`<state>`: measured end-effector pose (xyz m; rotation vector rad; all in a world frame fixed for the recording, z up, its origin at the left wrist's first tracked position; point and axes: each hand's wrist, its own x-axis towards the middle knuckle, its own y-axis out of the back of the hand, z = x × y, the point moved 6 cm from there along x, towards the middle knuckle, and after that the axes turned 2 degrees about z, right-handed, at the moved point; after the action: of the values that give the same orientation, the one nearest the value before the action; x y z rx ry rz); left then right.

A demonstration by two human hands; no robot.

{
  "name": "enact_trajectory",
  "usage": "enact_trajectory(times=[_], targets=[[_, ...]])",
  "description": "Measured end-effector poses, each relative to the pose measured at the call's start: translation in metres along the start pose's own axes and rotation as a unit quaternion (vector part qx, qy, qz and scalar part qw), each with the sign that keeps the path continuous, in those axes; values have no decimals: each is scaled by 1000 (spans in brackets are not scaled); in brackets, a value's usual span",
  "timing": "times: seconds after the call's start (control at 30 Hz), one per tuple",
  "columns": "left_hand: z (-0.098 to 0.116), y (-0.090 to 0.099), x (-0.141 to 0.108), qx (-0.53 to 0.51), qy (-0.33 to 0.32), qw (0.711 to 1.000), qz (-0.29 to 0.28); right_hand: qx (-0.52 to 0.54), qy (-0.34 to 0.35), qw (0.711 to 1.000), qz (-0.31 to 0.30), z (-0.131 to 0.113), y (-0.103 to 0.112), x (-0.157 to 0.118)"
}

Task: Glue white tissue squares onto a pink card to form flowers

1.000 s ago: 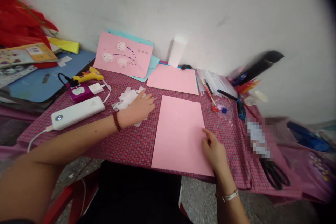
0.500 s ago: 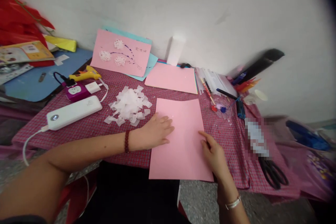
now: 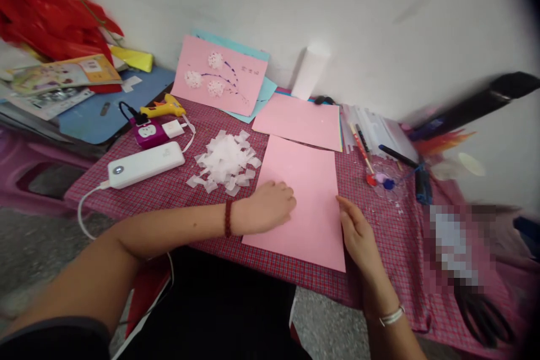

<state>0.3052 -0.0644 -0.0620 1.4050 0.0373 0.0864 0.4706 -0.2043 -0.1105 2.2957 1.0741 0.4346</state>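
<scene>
A blank sheet of pink paper (image 3: 310,219) lies upright in front of me, close to the table's front edge. My left hand (image 3: 268,205) rests palm down on its left half, fingers lightly bent, holding nothing that I can see. At the sheet's right edge, my right hand (image 3: 356,230) has thumb and forefinger closed on the border; its other fingers are partly hidden. Left of the paper is a loose pile of small white paper squares (image 3: 228,160). A stack of pink sheets (image 3: 299,121) touches the paper's far end.
Against the wall leans a pink card (image 3: 198,87) with white puffy flowers. Leftward lie a white power bank (image 3: 147,164), a purple socket block (image 3: 149,132) and a yellow glue gun (image 3: 166,106). Rightward are a clear paint palette (image 3: 394,188), brushes (image 3: 360,146) and black-handled scissors (image 3: 481,315).
The pink sheet has slid up toward the stack and tilted slightly. My left hand's spread fingers have drawn in, while my right hand stays by the right edge. The camera view has shifted.
</scene>
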Motion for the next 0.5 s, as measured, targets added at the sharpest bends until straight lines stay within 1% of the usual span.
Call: enact_trajectory(times=[0.07,0.13,0.27,0.5], targets=[[15,-2,-11,-21,-27,999,-3,15,-17,1000,-8,7,3,-9],[21,-3,-17,-31,-25,999,-3,35,-42,998,-12,14,5,-16],[22,-7,-18,-44,-15,999,2,65,-77,995,8,21,8,-26],[24,-13,-23,-44,-8,999,16,67,-82,993,58,31,17,-38]])
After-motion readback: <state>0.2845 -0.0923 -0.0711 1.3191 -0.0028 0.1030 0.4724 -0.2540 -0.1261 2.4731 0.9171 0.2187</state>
